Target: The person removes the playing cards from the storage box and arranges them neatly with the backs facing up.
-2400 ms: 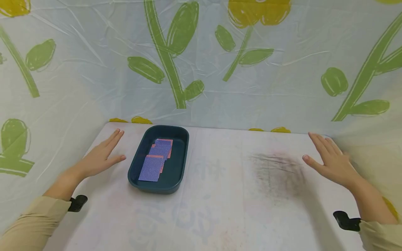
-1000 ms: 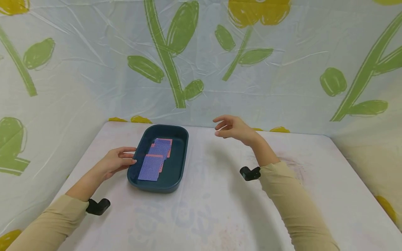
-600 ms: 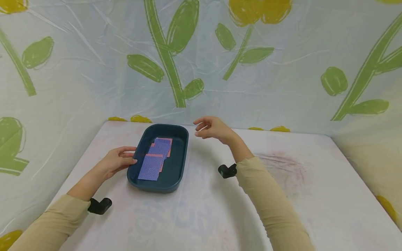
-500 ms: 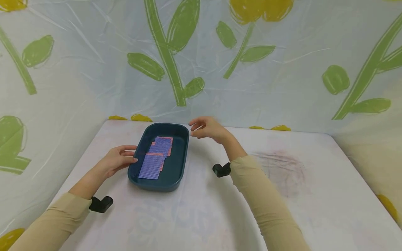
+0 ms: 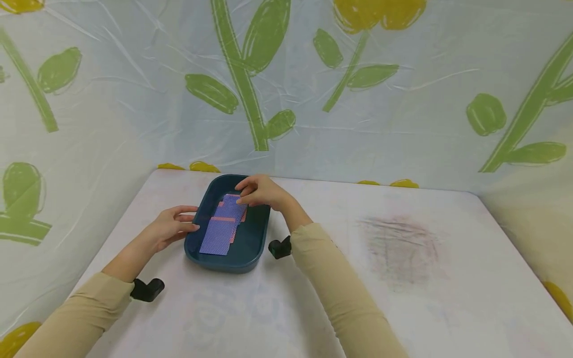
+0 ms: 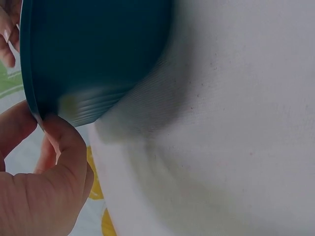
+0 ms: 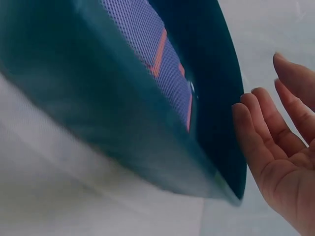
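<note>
A dark teal oblong tray (image 5: 248,248) stands on the left part of the table. Overlapping playing cards (image 5: 216,236), with blue and red patterned backs, lie face down along its floor. My left hand (image 5: 166,230) is at the tray's left side; in the left wrist view its thumb and a finger pinch the rim. Over the far right part of the tray is my right hand (image 5: 264,193), fingers loosely bent near the farthest cards. The right wrist view shows that hand (image 7: 283,152) holding nothing, palm visible beside the tray's wall.
The white table (image 5: 340,278) bears a dark smudge (image 5: 398,248) right of centre. Behind it hangs a pale sheet (image 5: 304,144) printed with green stems and yellow flowers. A black wrist camera (image 5: 147,289) sits at the left cuff, another camera (image 5: 280,247) at the right.
Both hands began spread wide apart. The left has come in to the tray's left rim; the right has swept left across the table to over the tray. Tray and cards stay put.
</note>
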### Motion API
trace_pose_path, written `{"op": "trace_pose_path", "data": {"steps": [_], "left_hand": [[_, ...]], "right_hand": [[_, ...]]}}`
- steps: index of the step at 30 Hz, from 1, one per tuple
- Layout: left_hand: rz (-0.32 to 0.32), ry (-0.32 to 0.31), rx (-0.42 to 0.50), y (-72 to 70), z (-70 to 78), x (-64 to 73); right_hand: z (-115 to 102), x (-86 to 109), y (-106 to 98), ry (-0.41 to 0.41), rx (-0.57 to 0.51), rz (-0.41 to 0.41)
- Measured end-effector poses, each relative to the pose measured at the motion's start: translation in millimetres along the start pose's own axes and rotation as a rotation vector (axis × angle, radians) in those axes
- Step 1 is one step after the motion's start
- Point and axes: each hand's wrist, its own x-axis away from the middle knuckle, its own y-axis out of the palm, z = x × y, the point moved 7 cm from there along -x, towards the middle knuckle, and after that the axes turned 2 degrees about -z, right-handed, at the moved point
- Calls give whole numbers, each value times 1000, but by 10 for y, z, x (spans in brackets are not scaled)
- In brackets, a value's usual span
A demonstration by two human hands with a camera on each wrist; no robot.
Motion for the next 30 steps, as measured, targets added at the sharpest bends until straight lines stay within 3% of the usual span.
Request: {"op": "trace_pose_path", "data": {"steps": [5, 15, 24, 30], "left_hand": [[3, -13, 32, 21, -3, 1], [15, -11, 60, 39, -14, -3], [11, 17, 49, 31, -1, 16], [15, 3, 46, 36, 0, 20]], "right_hand": [[-9, -117, 192, -2, 44, -21], [112, -294, 488, 54, 247, -56], [232, -349, 594, 68, 414, -73], [366, -316, 595, 148, 533, -101]]}}
